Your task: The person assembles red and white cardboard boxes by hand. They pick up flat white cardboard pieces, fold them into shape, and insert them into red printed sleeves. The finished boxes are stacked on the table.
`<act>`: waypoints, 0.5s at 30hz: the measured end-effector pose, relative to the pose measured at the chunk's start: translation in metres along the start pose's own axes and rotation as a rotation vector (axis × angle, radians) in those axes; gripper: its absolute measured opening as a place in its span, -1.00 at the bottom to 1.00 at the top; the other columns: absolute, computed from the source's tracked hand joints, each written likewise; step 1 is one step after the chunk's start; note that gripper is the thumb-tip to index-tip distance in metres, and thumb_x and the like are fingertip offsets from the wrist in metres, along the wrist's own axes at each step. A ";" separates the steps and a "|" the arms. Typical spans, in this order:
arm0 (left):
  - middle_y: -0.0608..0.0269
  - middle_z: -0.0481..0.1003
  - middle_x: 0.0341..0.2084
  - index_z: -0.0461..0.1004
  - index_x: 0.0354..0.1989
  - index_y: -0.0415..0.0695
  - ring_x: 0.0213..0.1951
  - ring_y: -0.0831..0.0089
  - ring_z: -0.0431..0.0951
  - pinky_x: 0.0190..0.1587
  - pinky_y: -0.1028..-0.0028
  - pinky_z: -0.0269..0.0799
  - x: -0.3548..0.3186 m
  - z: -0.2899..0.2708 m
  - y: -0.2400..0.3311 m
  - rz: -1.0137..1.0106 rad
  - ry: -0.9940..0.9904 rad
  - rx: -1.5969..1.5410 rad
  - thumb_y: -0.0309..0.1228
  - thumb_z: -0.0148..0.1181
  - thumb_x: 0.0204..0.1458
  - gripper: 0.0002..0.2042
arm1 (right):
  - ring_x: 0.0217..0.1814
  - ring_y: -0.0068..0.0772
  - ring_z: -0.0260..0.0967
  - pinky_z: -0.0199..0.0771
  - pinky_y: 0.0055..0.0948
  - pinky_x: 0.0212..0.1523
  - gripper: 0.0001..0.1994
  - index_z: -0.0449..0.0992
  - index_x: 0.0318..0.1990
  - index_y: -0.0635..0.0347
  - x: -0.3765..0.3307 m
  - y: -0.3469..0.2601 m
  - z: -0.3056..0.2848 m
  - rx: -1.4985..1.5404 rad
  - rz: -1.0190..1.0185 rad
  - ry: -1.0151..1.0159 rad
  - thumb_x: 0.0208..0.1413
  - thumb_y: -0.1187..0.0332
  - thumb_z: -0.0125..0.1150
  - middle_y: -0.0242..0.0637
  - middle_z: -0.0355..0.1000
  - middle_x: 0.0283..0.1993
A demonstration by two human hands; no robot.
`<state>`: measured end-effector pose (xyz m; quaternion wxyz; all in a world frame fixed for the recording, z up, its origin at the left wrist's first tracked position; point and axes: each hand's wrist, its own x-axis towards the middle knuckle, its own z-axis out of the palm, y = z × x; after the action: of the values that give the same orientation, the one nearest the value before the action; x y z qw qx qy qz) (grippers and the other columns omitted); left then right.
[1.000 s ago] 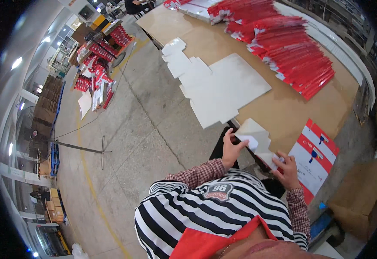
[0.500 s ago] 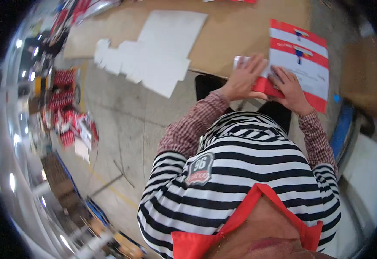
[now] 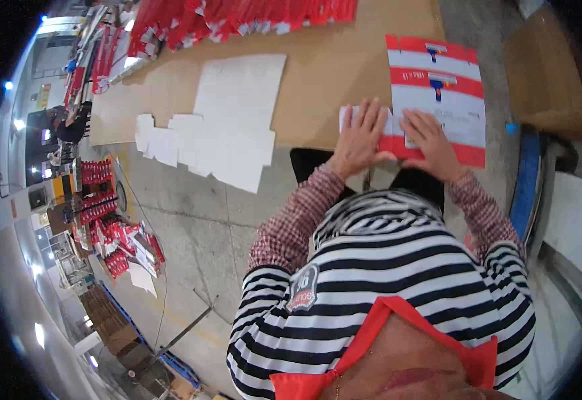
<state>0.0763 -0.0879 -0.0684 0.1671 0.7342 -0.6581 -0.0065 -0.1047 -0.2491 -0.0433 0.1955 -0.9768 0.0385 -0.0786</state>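
At the far left, away across the floor point(image 3: 201, 207), red and white packages point(image 3: 97, 208) lie in a heap, with brown cardboard stacks point(image 3: 104, 320) nearer the lower edge. Further right, white blank cartons point(image 3: 237, 110) lie flat on the brown tabletop point(image 3: 344, 60), partly overhanging its near edge. Behind them, a long row of red packages point(image 3: 257, 17) runs along the top of the view. Next comes the left hand point(image 3: 363, 141), its fingers straight and a little spread, laid flat over a small red and white panel point(image 3: 388, 144) at the table's near corner; it grasps nothing visible. Just beside it, the right hand point(image 3: 435, 148) rests palm down with fingers extended and slightly apart, on the lower left part of a printed carton point(image 3: 464, 113) in red and white bands (whether panel and carton are one sheet, I cannot tell). What lies under the right fingertips is mostly hidden. The printed carton reaches beyond the table's right edge. Farthest right stands an open brown box point(image 3: 547, 73), above a blue bar point(image 3: 524, 193).
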 end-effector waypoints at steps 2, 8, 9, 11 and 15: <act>-0.15 0.00 0.37 0.10 0.33 -0.29 0.40 -0.08 -0.07 0.33 -0.19 -0.24 -0.002 0.001 0.005 -0.041 -0.069 0.033 0.36 -0.02 -0.14 0.02 | 0.49 -0.03 -0.10 -0.21 0.00 0.45 -0.17 0.21 0.30 0.26 -0.001 0.001 0.012 -0.022 0.003 -0.038 -0.05 -0.13 0.21 -0.04 0.04 0.42; -0.11 -0.05 0.39 0.11 0.36 -0.08 0.40 -0.06 -0.07 0.30 -0.21 -0.16 0.027 0.003 0.003 -0.150 -0.110 0.096 0.08 0.05 0.07 -0.26 | 0.46 0.05 -0.05 -0.16 0.02 0.42 -0.47 0.40 0.17 0.21 -0.006 0.016 0.007 0.080 -0.013 -0.063 0.10 0.11 0.19 0.01 0.13 0.37; -0.10 -0.03 0.38 0.10 0.37 -0.05 0.39 -0.06 -0.05 0.30 -0.20 -0.14 0.031 -0.001 0.001 -0.239 -0.117 0.102 0.02 0.06 0.08 -0.29 | 0.45 0.04 -0.04 -0.17 0.00 0.43 -0.52 0.43 0.14 0.22 -0.008 0.013 -0.006 0.082 0.043 -0.027 0.10 0.18 0.20 0.01 0.15 0.35; -0.10 -0.01 0.37 0.11 0.36 -0.01 0.38 -0.07 -0.03 0.30 -0.17 -0.11 0.040 -0.001 -0.004 -0.283 -0.041 0.078 -0.09 0.07 0.11 -0.36 | 0.42 0.01 0.03 -0.09 -0.03 0.41 -0.54 0.42 0.13 0.23 -0.034 0.019 -0.013 -0.011 0.300 0.195 0.08 0.27 0.24 -0.03 0.18 0.34; -0.11 0.00 0.35 0.12 0.35 -0.01 0.37 -0.10 -0.03 0.33 -0.11 -0.12 0.041 0.018 -0.012 -0.278 0.138 0.006 -0.28 0.05 0.13 -0.43 | 0.35 -0.11 0.16 0.18 -0.14 0.31 -0.48 0.27 0.25 0.23 -0.104 0.060 0.012 1.020 0.726 0.932 0.18 0.27 0.20 -0.09 0.17 0.35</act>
<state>0.0892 -0.1313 -0.0794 0.2071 0.8174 -0.5371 0.0226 -0.2082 -0.2889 -0.0918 0.5975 -0.5588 0.3929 -0.4200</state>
